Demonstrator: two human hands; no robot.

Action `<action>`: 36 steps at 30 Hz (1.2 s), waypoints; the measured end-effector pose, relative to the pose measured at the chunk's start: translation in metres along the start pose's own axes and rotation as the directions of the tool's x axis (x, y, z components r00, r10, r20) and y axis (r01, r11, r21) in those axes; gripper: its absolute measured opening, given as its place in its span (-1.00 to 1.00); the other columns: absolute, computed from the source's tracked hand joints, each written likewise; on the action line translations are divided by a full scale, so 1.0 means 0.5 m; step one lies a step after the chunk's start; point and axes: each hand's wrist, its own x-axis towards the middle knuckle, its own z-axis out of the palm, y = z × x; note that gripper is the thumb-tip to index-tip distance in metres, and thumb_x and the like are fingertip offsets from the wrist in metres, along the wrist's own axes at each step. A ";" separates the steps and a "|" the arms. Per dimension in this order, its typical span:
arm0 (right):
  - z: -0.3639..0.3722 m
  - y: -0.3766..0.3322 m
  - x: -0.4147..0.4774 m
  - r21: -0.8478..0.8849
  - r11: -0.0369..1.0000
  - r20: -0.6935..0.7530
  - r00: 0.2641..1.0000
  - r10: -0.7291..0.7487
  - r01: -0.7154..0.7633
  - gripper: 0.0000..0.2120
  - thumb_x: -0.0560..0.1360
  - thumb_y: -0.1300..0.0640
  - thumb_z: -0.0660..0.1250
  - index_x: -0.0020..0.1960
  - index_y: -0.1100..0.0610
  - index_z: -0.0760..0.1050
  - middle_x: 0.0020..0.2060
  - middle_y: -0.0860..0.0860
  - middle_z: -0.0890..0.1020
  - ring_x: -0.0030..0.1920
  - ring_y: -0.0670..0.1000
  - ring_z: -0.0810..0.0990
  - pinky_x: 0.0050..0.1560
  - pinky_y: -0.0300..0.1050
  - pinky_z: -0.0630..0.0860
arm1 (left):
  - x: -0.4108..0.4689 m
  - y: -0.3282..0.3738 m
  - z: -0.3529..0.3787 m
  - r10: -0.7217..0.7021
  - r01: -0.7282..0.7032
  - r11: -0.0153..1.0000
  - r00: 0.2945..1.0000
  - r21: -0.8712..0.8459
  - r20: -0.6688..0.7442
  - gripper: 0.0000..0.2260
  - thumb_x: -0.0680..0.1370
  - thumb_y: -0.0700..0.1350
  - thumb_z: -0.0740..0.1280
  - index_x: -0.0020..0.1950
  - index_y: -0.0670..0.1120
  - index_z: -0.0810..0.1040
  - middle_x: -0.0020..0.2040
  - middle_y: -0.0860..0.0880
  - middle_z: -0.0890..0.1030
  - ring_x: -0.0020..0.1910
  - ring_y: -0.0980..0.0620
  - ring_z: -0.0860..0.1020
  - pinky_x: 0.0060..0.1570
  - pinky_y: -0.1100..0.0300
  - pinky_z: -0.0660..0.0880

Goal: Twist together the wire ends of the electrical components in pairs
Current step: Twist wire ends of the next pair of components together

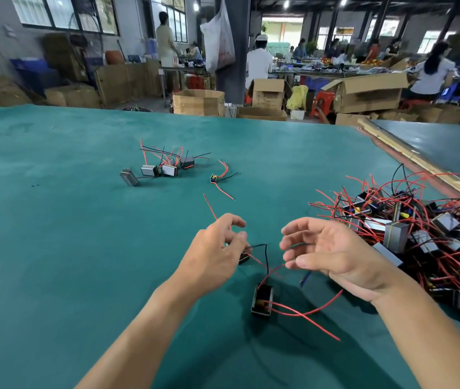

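the step in hand looks like the start of one new pair: two parts are brought close, but their wire ends are not yet twisted.

the left hand (pixel 212 251) hovers low over the green table (pixel 54 220) with its fingers curled. thumb and first finger seem to pinch a red wire (pixel 209 204), which rises up and away behind the hand. a small part (pixel 243 257) shows just under these fingertips, and a black wire (pixel 265 255) arcs from it toward the near side.

the right hand (pixel 335 256) is beside it, palm turned to the left, with its fingers (pixel 293 230) relaxed, a little bent and apart. a thin dark wire end lies near them, but i cannot tell if it touches them. nothing is gripped there.

a second part (pixel 262 300) stands on the table between the two wrists, with red wires spreading to the right. the heap (pixel 419 234) of waiting parts lies at the right, near the right hand. a finished group (pixel 164 168) and a lone part (pixel 214 178) lie further away.

i judge the next move needs the right hand to take one wire end of the second part, lay it along the end held by the left hand, and roll both together. the bare tips are thin and springy, so they must be held near the ends or they may slip apart.
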 end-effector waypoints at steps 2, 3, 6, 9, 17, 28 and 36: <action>0.000 0.001 0.002 0.024 0.999 -0.037 0.999 -0.020 0.021 -0.66 0.38 0.61 0.32 0.08 0.33 0.52 -0.15 0.21 0.63 -0.18 0.09 0.64 -0.12 -0.12 0.62 | -0.001 -0.003 0.003 0.009 -0.009 1.000 1.000 -0.019 0.017 -0.90 0.66 -0.12 0.19 0.11 -0.02 0.48 -0.22 0.06 0.71 -0.56 0.22 0.40 -0.53 0.40 0.24; 0.001 0.000 0.002 0.043 0.999 -0.052 0.998 -0.025 0.027 -0.68 0.41 0.62 0.27 0.06 0.33 0.53 -0.16 0.20 0.63 -0.19 0.09 0.65 -0.13 -0.13 0.62 | -0.001 -0.005 0.003 0.015 -0.015 1.000 1.000 -0.014 0.014 -0.91 0.65 -0.14 0.19 0.10 -0.03 0.48 -0.25 0.05 0.70 -0.57 0.23 0.39 -0.54 0.41 0.22; 0.002 -0.005 -0.001 0.109 0.993 -0.059 0.998 -0.028 0.035 -0.75 0.35 0.51 0.32 -0.01 0.31 0.53 -0.19 0.17 0.64 -0.22 0.07 0.66 -0.16 -0.15 0.63 | 0.001 -0.012 0.001 0.027 -0.027 0.999 1.000 0.040 -0.005 -0.93 0.61 -0.16 0.27 0.01 0.00 0.52 -0.30 0.03 0.68 -0.55 0.16 0.39 -0.50 0.36 0.28; 0.004 -0.009 -0.002 0.120 0.992 -0.058 0.998 -0.022 0.029 -0.76 0.31 0.43 0.35 -0.02 0.30 0.53 -0.20 0.17 0.64 -0.23 0.08 0.65 -0.18 -0.14 0.63 | 0.003 -0.012 -0.003 -0.002 0.001 0.998 1.000 0.061 0.017 -0.89 0.53 -0.17 0.38 -0.14 0.04 0.61 -0.28 0.09 0.67 -0.36 0.03 0.57 -0.32 0.25 0.48; 0.004 0.000 0.003 0.000 1.000 -0.070 0.997 0.027 -0.027 -0.77 0.48 0.55 0.26 0.00 0.29 0.54 -0.22 0.17 0.64 -0.23 0.08 0.63 -0.18 -0.13 0.61 | -0.001 -0.006 -0.032 0.004 0.013 0.999 0.894 -0.035 0.448 -0.89 0.45 -0.14 0.51 -0.04 -0.02 0.71 -0.17 0.07 0.71 -0.26 0.11 0.59 -0.14 0.15 0.55; 0.008 0.014 0.006 -0.363 0.912 -0.219 0.969 0.115 -0.190 -0.84 0.50 0.45 0.34 -0.03 0.24 0.60 -0.20 0.15 0.69 -0.21 0.03 0.62 -0.05 -0.04 0.63 | -0.003 -0.017 -0.019 0.054 -0.104 0.981 0.956 0.164 0.287 -0.88 0.45 -0.16 0.47 -0.17 0.07 0.68 -0.37 0.15 0.62 -0.51 0.24 0.45 -0.43 0.46 0.32; 0.002 0.009 -0.001 -0.509 0.793 -0.196 0.942 0.273 -0.335 -0.94 0.53 0.27 0.38 -0.06 0.17 0.62 -0.30 0.04 0.67 -0.37 -0.08 0.58 -0.42 -0.25 0.47 | 0.000 -0.022 -0.008 -0.006 -0.008 0.993 0.993 0.121 0.115 -0.89 0.55 -0.11 0.35 -0.05 0.11 0.62 -0.42 0.05 0.60 -0.51 0.08 0.42 -0.39 0.19 0.48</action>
